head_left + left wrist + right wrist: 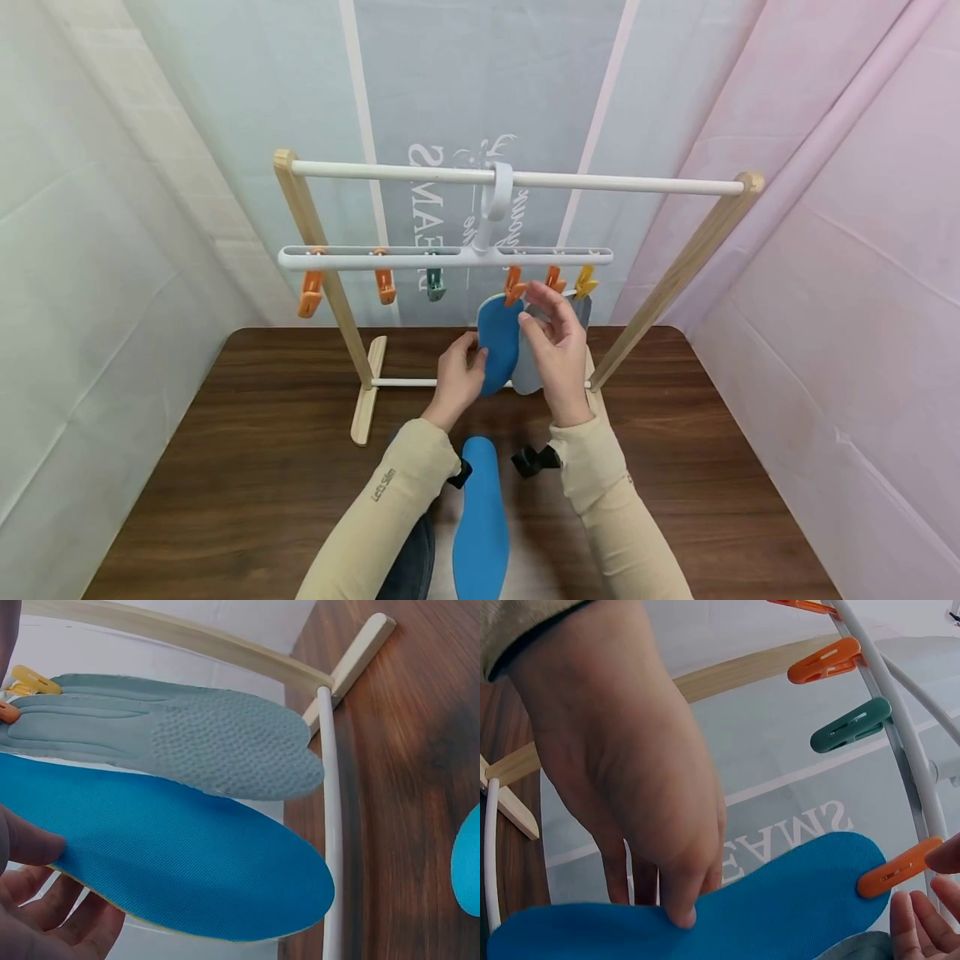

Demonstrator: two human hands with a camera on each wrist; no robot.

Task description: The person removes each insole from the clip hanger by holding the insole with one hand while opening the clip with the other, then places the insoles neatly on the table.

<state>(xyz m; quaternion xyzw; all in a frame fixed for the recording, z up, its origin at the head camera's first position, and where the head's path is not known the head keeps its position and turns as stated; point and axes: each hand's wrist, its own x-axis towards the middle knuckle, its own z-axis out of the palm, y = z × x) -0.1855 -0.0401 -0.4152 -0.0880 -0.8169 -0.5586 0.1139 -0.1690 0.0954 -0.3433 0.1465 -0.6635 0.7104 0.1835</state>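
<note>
A blue insole [498,346] hangs under the white hanger [450,260], its upper end in an orange clip [900,868]. My left hand [459,375] pinches the insole's lower part by its edge, thumb on the blue face. Beside the clip, my right hand [557,354] has its fingers apart and loosely bent. Its thumb is at the clip's outer end; whether it touches is hard to tell. Grey insoles [217,739] hang just to the right from another orange clip [555,279] and a yellow clip [586,283], partly behind my right hand.
The hanger hooks over the white top rod [622,182] of a wooden-legged rack [678,279]. Two orange clips, one of them this clip [385,279], and a green clip [435,279] hang to the left. Another blue insole [482,525] lies on the brown table [247,467] between my forearms.
</note>
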